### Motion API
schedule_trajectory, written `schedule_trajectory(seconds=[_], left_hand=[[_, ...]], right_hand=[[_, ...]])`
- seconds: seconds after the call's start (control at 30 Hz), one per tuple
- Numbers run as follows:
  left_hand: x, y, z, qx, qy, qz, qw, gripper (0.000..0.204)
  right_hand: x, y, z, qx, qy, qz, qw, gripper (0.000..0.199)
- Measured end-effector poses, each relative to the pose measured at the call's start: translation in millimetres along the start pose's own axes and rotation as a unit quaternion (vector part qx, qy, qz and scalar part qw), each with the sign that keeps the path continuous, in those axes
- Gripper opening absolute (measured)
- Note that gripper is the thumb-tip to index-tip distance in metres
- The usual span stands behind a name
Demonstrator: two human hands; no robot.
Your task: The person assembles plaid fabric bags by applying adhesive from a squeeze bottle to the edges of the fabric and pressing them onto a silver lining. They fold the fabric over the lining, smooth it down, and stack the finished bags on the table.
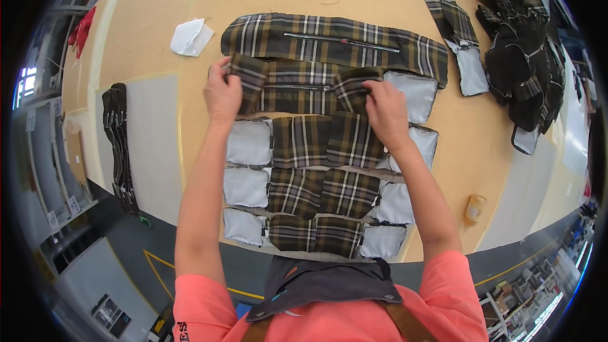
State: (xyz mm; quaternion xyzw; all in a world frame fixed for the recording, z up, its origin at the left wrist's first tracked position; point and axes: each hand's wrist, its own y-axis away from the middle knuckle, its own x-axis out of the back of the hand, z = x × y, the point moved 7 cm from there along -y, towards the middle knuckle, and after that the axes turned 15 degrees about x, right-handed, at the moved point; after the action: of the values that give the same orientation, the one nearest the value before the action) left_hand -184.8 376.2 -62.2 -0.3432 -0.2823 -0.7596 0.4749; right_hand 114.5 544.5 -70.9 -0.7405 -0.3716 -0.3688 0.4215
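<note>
Plaid fabric pieces with grey-lined end pockets lie in rows on the table in front of me. My left hand (224, 92) is closed on the left end flap (251, 81) of the second piece from the top. Its right end flap (354, 85) is pinched and lifted by the fingers of my right hand (386, 111). Between the two flaps shows the piece's zipper (297, 87). Just beyond it lies a long plaid panel (266, 31) with a zipper slit. Nearer me are several folded pieces, the closest a plaid piece (339, 235) with a grey pocket (383, 240).
A crumpled white paper (192, 37) lies at the upper left. A bundle of dark strips (116, 145) rests along the left. Dark sewn pieces (522, 63) are heaped at the right, near a plaid strip (437, 0). A small amber bottle (474, 209) sits near the right edge.
</note>
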Motion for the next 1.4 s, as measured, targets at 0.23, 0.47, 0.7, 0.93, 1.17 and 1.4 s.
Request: schedule_trajectory(seconds=[0.23,0.47,0.7,0.93,1.17,1.4], left_hand=[[37.2,-26.9,-69.4,0.039,0.03,0.07,0.996,0.04],[31.3,98.1,14.2,-0.227,0.062,0.019,0.972,0.034],[-54.6,206.8,15.4,-0.291,-0.03,-0.185,0.938,0.052],[-68.6,210.7,2.1,-0.346,-0.036,-0.151,0.926,0.028],[-64.6,198.2,1.4,-0.277,0.027,-0.182,0.943,0.019],[-19.6,188.3,-3.6,-0.102,0.119,-0.226,0.961,0.015]], right_hand=[[29.4,147.8,116.6,-0.479,-0.506,0.442,0.565,0.03],[52.1,52.8,22.8,-0.274,-0.106,0.228,0.928,0.062],[86.7,79.6,89.3,-0.262,0.118,0.233,0.929,0.054],[37.9,67.8,-44.8,-0.215,-0.042,0.075,0.973,0.041],[15.0,34.0,-49.5,-0.163,0.249,0.095,0.95,0.054],[28.3,47.6,29.1,-0.126,0.184,0.081,0.971,0.036]])
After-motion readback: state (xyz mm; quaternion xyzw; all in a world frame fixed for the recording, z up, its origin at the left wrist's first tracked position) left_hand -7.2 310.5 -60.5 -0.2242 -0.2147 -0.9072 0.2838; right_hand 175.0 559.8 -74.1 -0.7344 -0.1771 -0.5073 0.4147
